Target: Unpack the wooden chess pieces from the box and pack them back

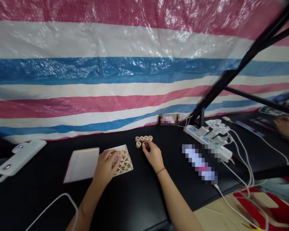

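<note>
My right hand [154, 155] has its thumb and fingers closed on a round Chinese chess piece [144, 145] at the table top. Just beyond stands a short row of pieces with red characters [142, 138], and another piece [138, 144] sits to the left of my fingertips. Over an open white box [131, 160] lies my left hand [106, 163], its fingers apart and curved above the pieces. Inside the box, several pieces with black or red characters [122, 167] show at the right. My left hand hides the rest of them.
The box lid [83, 164] lies left of the box on the black table [135, 199]. At far left is a white device [20, 157] with a cable. A phone [199, 163], a power strip [207, 141] and loose cables lie right. Another person's hand [287, 126] shows far right.
</note>
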`<state>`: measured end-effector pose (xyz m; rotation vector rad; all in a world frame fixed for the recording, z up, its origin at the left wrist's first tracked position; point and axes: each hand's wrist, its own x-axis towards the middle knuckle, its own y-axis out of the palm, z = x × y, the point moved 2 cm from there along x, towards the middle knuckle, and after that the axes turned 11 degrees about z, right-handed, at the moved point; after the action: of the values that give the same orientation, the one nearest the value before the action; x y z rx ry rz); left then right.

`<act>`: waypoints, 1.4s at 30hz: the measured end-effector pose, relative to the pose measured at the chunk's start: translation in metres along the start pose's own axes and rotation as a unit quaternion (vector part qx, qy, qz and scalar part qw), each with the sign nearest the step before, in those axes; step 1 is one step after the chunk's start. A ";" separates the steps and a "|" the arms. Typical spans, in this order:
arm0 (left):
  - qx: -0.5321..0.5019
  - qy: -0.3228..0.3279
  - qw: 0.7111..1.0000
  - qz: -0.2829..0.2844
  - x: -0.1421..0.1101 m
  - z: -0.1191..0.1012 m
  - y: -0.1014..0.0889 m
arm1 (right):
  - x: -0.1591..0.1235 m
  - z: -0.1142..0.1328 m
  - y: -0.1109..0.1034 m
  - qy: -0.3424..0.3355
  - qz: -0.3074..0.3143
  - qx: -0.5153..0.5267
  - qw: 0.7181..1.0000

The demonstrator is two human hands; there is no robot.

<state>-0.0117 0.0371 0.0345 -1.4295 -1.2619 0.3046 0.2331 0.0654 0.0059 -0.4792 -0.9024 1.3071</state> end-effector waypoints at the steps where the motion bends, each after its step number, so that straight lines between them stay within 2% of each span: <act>1: 0.002 0.001 1.000 0.000 0.000 0.000 0.000 | 0.000 -0.001 0.002 -0.001 0.008 -0.008 1.000; 8: 0.000 -0.002 1.000 0.015 0.000 0.001 0.000 | 0.000 -0.008 0.006 -0.032 0.010 0.015 0.999; 14: -0.006 -0.013 0.999 0.039 -0.002 0.001 0.004 | 0.001 -0.011 0.009 -0.004 -0.001 0.013 1.000; 19: -0.008 -0.018 0.999 0.031 -0.003 0.001 0.005 | 0.000 -0.016 0.015 0.016 0.004 -0.001 1.000; 24: -0.005 -0.015 1.000 0.027 -0.002 -0.003 0.005 | 0.000 -0.016 0.018 0.004 -0.006 -0.013 1.000; 30: -0.015 -0.011 0.998 0.052 -0.001 -0.007 0.007 | 0.000 -0.013 0.018 -0.002 -0.007 -0.022 1.000; 37: -0.032 -0.042 0.996 0.066 -0.001 0.000 0.007 | 0.003 -0.012 0.018 0.001 -0.001 -0.020 1.000; 42: -0.005 -0.090 0.991 0.094 0.007 0.003 0.006 | -0.003 0.003 0.004 0.002 -0.055 0.006 0.998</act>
<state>-0.0080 0.0455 0.0319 -1.5608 -1.2745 0.5664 0.2287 0.0625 0.0036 -0.4160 -0.9051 1.2106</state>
